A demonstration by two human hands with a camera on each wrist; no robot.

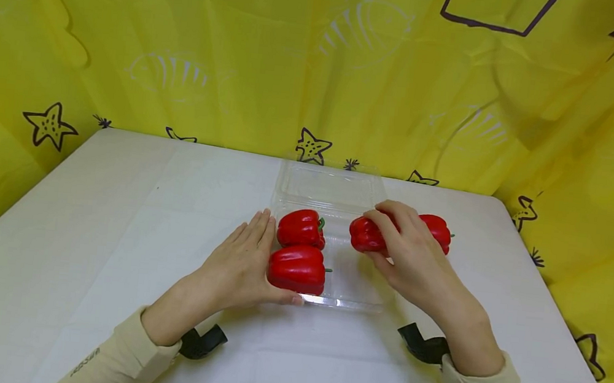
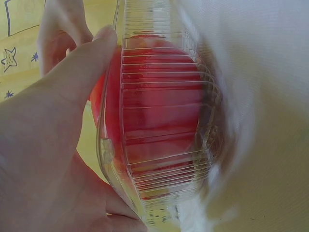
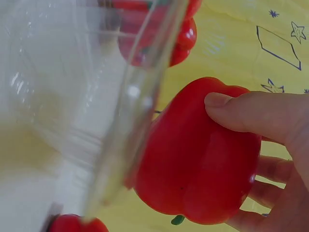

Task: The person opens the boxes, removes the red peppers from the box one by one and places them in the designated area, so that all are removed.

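Right hand (image 1: 417,254) pinching a pepper (image 1: 366,234) over the tub (image 1: 349,276), right side; left hand (image 1: 238,268) spread at its left edge. Pepper's glossy, might slip if I squeeze lopsided.

Red peppers (image 1: 297,269), yellow star-patterned curtain (image 1: 261,88)
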